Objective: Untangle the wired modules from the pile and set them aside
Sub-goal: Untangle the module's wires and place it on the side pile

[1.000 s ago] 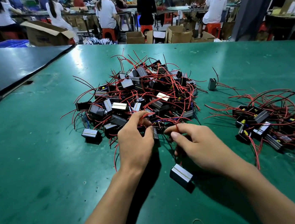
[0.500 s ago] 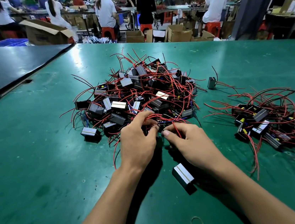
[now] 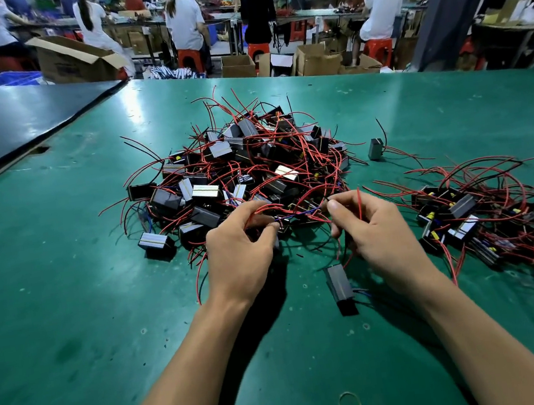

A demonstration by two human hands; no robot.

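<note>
Head view: the pile of wired modules (image 3: 248, 171) sits mid-frame on the green table (image 3: 68, 294). At the pile's lower edge the left hand (image 3: 242, 256) has its grip pinched on red wires. The right hand (image 3: 373, 233) pinches a red wire too (a thin blue one runs between them). A loose module (image 3: 339, 282) lies just below the right hand, and a smaller heap (image 3: 482, 216) lies at the right of the frame.

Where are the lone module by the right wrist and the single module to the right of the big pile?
lone module (image 3: 338, 281), head view, middle of its grey top face.
single module (image 3: 375, 149), head view, middle of its grey side.
</note>
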